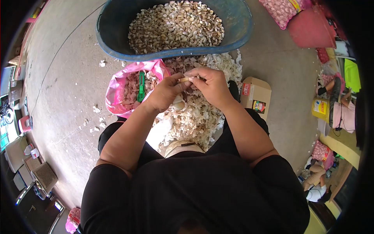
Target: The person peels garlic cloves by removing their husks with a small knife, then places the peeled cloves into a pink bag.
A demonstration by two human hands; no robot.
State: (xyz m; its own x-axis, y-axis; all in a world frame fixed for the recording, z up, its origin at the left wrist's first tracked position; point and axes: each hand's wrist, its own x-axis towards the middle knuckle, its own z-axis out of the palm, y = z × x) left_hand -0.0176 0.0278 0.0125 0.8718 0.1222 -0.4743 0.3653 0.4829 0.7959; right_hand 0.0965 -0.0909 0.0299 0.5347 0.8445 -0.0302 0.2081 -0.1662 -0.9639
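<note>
In front of my body, both hands meet over a heap of garlic skins (194, 121). My left hand (168, 91) is closed, with a pale garlic clove (184, 79) at its fingertips. Below its fingers shows a whitish rounded piece that looks like more garlic (179, 104), partly hidden by the hand. My right hand (212, 84) pinches the other end of the clove between thumb and fingers. Left of my hands, an open pink bag (113, 91) holds purplish garlic pieces and skins. A green tool, perhaps a cutter (141, 86), lies on top of them.
A large blue-green tub (171, 54) full of loose cloves stands ahead. To the right are a cardboard piece (255, 95), a red tub (311, 29), a yellow bucket (320, 108) and filled garlic sacks (280, 11). Other people sit at the right edge. Crates (43, 175) stand at left.
</note>
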